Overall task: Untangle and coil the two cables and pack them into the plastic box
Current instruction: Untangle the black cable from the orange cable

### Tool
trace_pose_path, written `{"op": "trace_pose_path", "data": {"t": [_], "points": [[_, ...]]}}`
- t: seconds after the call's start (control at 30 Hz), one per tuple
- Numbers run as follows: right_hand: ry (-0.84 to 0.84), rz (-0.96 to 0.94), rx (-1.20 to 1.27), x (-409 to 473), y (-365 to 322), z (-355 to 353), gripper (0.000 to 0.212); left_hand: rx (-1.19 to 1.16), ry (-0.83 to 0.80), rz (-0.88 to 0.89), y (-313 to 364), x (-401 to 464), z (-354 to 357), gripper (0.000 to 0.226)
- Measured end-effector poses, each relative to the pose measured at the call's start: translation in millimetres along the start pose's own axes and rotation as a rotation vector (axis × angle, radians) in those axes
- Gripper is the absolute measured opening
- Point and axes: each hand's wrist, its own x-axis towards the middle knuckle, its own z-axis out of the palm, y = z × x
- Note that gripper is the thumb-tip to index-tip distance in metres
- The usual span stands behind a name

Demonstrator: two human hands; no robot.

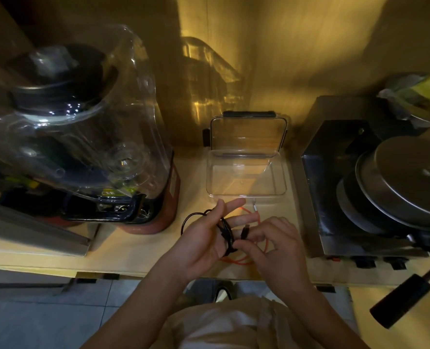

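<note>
1. A blender (82, 137) with a clear sound cover and a red base is seen at the left of the tabletop (138, 250).
2. A metal appliance (375, 187) with a round lid and a black-handled crank (402, 298) is placed at the right.
3. A grey tiled floor (45, 316) is visible below the tabletop edge.

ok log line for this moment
left hand: black cable wound on fingers | right hand: pinching it | orange cable: countertop | plastic box: open, empty
</note>
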Motion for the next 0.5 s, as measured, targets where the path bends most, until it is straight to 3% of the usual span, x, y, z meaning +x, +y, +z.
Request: {"op": "trace_pose_path", "data": {"t": [0.27,0.5], "points": [[0.008,0.069,-0.049,0,2,2,0.013,0.040,0.023,-0.075,-10,8,-5,0.052],[-0.133,0.041,-0.106,6,-6,3,0.017,0.066,0.114,-0.070,-21,16,-3,0.045]]}}
